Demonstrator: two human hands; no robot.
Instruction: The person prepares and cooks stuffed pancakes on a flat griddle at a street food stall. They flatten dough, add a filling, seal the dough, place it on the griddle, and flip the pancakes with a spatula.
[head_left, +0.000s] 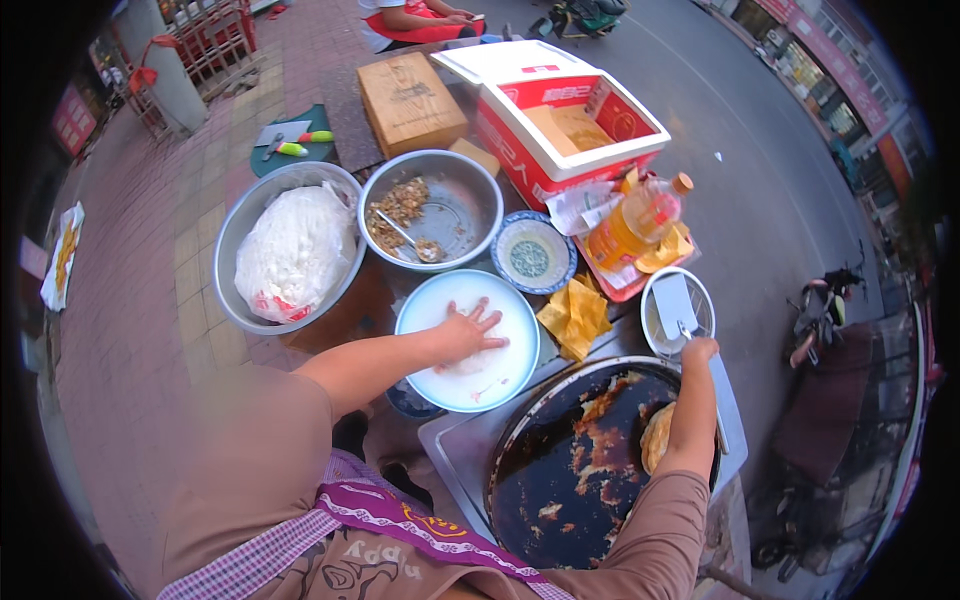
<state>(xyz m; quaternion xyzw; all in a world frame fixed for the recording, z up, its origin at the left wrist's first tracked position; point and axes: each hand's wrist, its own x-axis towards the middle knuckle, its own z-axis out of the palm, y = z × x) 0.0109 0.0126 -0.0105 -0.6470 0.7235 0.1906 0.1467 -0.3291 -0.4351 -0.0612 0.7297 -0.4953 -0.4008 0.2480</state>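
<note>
My left hand (468, 337) lies palm down with fingers apart on a white plate with a pale blue rim (517, 375). Something pale, perhaps dough, shows under the palm, mostly covered. My right hand (700, 351) is closed around the handle of a metal spatula (673, 301). The spatula's blade lies over a round wire strainer (711, 300). Below my right forearm is a round black griddle (540, 457), oily and strewn with browned scraps. A browned flatbread (657, 437) sits at its right side, partly hidden by the forearm.
Beyond the plate stand a metal basin (226, 262) with bagged dough, a bowl of filling (480, 217) with a spoon, and a blue-rimmed bowl (571, 259). A bottle of orange liquid (619, 236), brown paper (576, 319) and a foam box (517, 161) are farther right. Someone sits behind (420, 19).
</note>
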